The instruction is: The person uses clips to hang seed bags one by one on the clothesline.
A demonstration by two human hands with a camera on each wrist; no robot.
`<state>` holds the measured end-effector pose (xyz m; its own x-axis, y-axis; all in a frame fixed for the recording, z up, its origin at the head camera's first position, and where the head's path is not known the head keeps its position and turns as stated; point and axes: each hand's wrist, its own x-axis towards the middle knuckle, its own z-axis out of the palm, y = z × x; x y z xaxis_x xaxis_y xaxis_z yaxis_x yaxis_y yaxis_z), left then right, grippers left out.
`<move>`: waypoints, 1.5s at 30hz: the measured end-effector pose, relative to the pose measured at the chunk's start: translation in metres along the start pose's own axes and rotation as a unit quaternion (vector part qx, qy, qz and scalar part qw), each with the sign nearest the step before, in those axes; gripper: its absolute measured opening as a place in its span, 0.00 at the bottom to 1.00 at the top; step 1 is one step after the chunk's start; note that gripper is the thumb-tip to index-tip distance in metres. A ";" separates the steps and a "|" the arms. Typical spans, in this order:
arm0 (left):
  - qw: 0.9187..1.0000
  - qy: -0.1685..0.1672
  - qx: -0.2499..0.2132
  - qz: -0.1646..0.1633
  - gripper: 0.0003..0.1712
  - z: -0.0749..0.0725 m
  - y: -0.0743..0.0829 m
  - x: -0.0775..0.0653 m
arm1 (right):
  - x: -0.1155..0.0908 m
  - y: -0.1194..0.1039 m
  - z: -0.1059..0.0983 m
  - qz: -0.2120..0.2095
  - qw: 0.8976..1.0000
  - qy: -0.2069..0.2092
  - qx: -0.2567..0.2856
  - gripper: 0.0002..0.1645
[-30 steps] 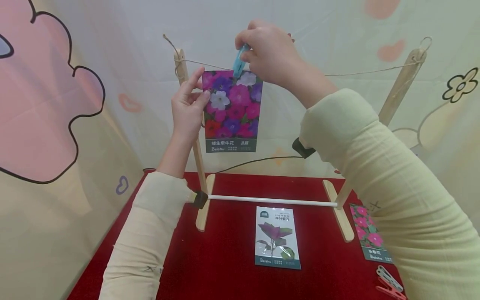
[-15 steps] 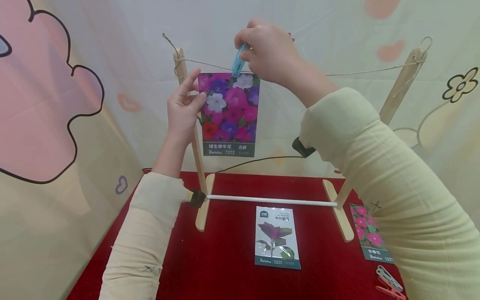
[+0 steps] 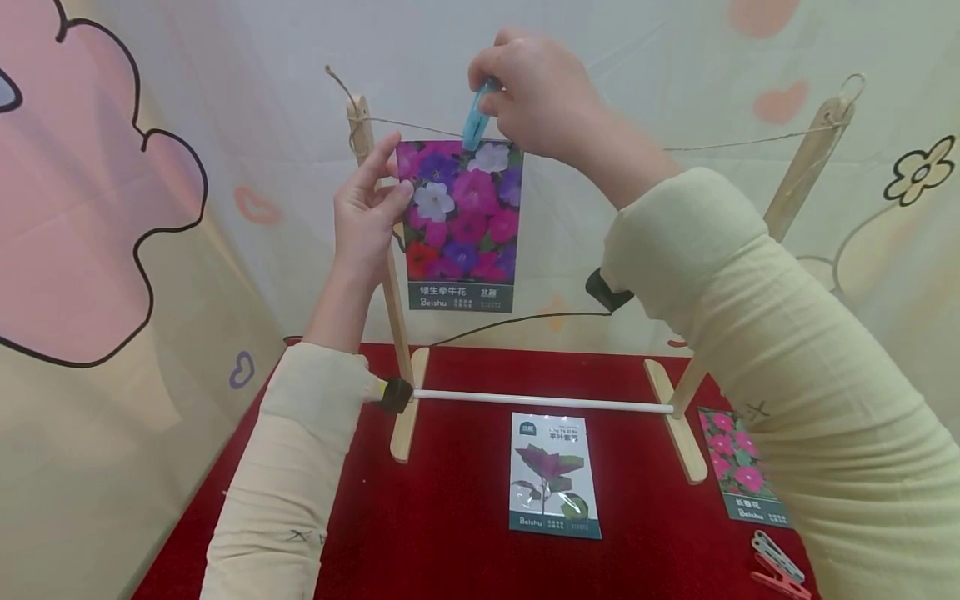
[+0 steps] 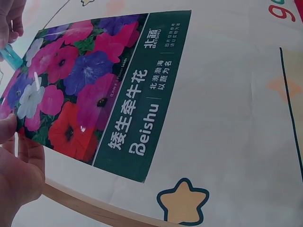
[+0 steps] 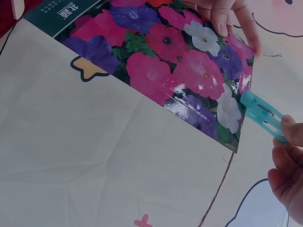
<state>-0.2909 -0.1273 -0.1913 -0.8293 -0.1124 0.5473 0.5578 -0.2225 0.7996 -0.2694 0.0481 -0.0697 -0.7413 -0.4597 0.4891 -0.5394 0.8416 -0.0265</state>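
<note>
A flower seed packet [image 3: 467,225] with pink, purple and white blooms hangs upright at the twine [image 3: 427,129]. My left hand [image 3: 369,212] pinches its left edge near the top, thumb in front. My right hand [image 3: 543,96] holds a light blue clothespin [image 3: 476,121] between thumb and fingers, its tip over the packet's top edge. In the right wrist view the clothespin [image 5: 262,115] meets that edge, and the twine runs off past the packet's corner. Whether the twine lies inside the clip is hidden behind the packet.
The twine spans two wooden posts [image 3: 806,175], joined below by a white rod [image 3: 543,402]. On the red cloth [image 3: 450,517] lie a white plant packet [image 3: 555,477], a pink flower packet [image 3: 742,467] and grey and red clothespins [image 3: 780,567]. A printed curtain hangs behind.
The packet and my left hand have shifted slightly left, the packet dipping and then rising a little. My right hand has lifted slightly, still holding the clothespin at the top edge.
</note>
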 end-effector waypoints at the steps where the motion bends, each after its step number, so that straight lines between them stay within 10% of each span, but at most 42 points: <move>1: 1.000 -0.001 0.002 0.001 0.26 0.000 0.000 0.000 | 0.000 0.000 0.000 -0.001 1.000 0.001 0.001 0.17; 45: 0.997 0.022 0.077 0.003 0.27 0.008 -0.003 0.002 | 0.002 0.005 0.009 -0.026 0.999 -0.020 0.016 0.27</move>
<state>-0.2934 -0.1193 -0.1906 -0.8248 -0.1570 0.5432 0.5580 -0.0710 0.8268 -0.2767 0.0487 -0.0765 -0.7267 -0.5138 0.4560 -0.5893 0.8074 -0.0295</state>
